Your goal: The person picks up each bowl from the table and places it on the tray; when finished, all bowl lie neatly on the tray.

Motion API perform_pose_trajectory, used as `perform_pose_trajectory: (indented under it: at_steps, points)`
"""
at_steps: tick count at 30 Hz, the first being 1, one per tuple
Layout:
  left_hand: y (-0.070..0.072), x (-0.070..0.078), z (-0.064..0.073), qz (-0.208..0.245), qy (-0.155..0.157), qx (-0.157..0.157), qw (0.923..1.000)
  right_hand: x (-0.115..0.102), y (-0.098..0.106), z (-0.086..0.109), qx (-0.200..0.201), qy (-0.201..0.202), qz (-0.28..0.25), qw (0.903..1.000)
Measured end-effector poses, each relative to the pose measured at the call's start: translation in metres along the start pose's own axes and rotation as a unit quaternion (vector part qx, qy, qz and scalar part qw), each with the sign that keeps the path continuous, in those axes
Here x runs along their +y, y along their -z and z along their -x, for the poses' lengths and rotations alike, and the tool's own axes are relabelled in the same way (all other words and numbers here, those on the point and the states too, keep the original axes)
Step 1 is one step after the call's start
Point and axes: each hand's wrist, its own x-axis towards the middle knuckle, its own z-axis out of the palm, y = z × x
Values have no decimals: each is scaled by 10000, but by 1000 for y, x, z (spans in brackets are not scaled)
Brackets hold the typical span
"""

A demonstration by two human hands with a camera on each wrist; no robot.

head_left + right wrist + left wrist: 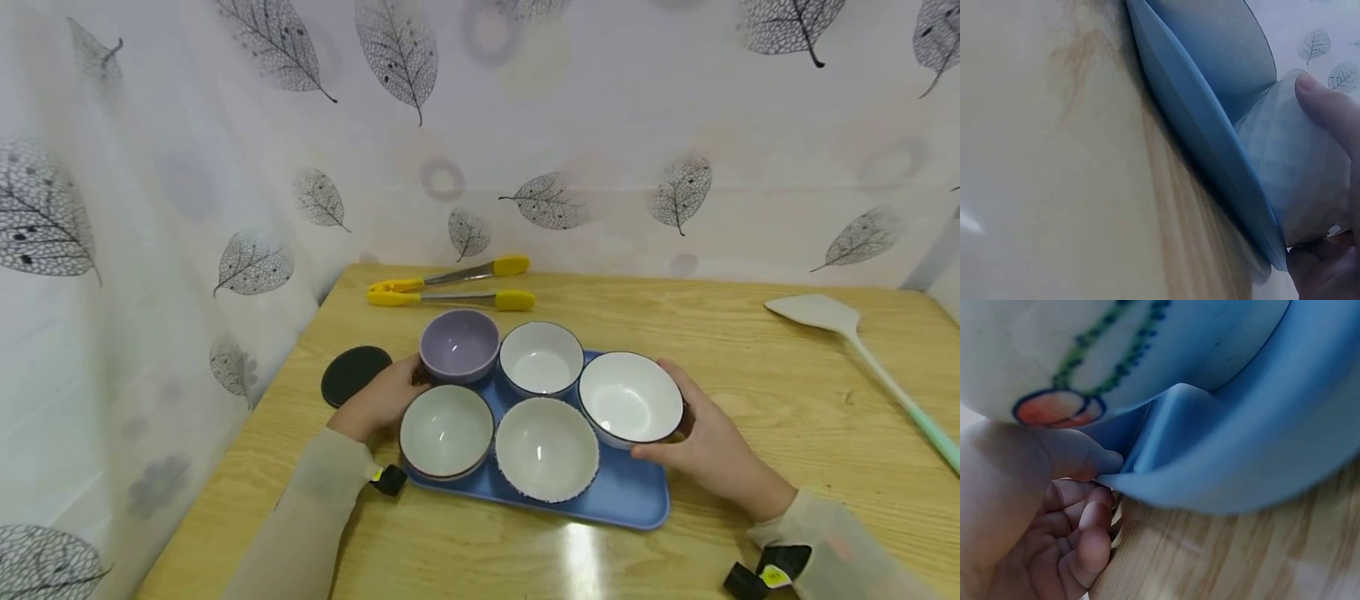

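Observation:
A blue tray [626, 492] lies on the wooden table with several bowls on it. At its left edge my left hand [381, 398] pinches the rim, thumb on top and fingers curled below in the left wrist view. That hand is beside a purple bowl [459, 346] and a pale green bowl [447, 433], whose outside shows a painted pattern. My right hand [712, 458] grips the dark-rimmed white bowl [632, 396] at the tray's right, thumb on its faceted side [1297, 162]. Another white bowl [542, 358] and a cream bowl [546, 450] sit in the middle.
Yellow-tipped tongs [457, 298] lie behind the tray. A dark round disc [354, 377] is left of it, close to my left hand. A spatula [825, 315] with a mint handle lies at the right. A leaf-print curtain [600, 125] hangs behind the table.

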Motion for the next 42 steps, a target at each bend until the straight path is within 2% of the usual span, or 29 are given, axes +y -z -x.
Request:
perform_pose_trajectory:
  at_steps: [7,15,25,29,35,38,42]
  points:
    - [-1,1,1,56,30,-32,10000,0,-3,1,29,-22,-9,10000]
    - [-1,1,0,148,-145,-68,9998,3,-2,2,50,-45,71,10000]
    - [0,1,-2,-21,-209,31,9998,2,-3,3,-12,-179,315,9993]
    - [0,1,-2,122,-97,-61,9999,-2,-3,3,-60,-263,494,9984]
    - [4,-4,-2,47,-109,-207,9997,-10,-3,5,-137,-554,898,9943]
    - [9,-4,-1,2,17,-270,9996,-12,-4,5,-170,-603,993,9931]
    - [14,-1,5,-389,48,-347,9986,-10,-3,5,-343,-554,685,9955]
